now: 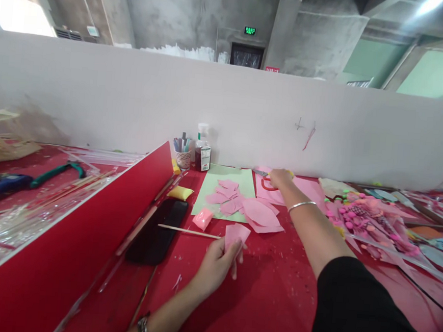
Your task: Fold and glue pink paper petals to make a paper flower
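My left hand [217, 263] pinches a small piece of pink paper [237, 233] between thumb and fingers, above the red table. A thin wooden stick [189, 231] runs leftward from beside that hand; whether it touches the hand I cannot tell. Farther off, my right hand [281, 179] is closed over the handles of a pair of scissors [260, 172], whose blades point left; its fingertips are mostly hidden. Cut pink paper pieces [227, 196] lie heaped on a pale green sheet [206, 185]. Larger pink petal-shaped pieces [262, 216] overlap the sheet's right corner.
Left of my hands lie a black phone [158, 232], a pink packet [202, 219] and a yellow packet [180, 193], beside a red divider [85, 237]. A pen cup [183, 159] and a bottle [202, 152] stand at the back. Pink beaded decorations [366, 218] pile up rightward.
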`<action>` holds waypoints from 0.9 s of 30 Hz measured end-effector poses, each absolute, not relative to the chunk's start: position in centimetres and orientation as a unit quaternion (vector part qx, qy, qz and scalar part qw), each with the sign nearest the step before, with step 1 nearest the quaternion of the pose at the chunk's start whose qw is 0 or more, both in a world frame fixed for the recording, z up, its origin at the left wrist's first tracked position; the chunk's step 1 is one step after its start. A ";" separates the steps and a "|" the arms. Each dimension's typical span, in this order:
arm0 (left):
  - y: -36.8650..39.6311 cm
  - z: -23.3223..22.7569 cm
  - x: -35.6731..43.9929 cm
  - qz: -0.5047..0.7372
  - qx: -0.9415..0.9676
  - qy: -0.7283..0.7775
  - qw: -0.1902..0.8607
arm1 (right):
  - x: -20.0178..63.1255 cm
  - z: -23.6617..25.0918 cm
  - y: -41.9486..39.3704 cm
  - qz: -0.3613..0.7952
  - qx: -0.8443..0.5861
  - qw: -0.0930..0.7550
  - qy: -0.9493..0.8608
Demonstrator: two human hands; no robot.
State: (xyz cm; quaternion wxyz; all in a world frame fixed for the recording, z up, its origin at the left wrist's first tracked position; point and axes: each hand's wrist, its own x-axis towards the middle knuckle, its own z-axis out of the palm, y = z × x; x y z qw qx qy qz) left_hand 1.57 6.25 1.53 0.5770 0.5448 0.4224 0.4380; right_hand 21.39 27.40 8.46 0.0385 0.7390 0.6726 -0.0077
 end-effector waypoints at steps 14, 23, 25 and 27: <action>7.3 4.0 0.1 0.500 0.555 0.424 0.512 | 17.4 11.8 7.2 -0.507 0.395 -0.421 0.640; 5.3 9.5 -0.2 0.526 0.517 0.358 0.572 | 21.9 7.3 -0.2 -0.440 0.483 -0.422 0.629; 4.8 10.1 0.3 0.530 0.519 0.352 0.570 | 22.3 6.7 -0.9 -0.358 0.504 -0.419 0.665; 4.4 10.6 0.6 0.535 0.515 0.347 0.572 | 22.5 6.3 -1.3 -0.283 0.521 -0.402 0.697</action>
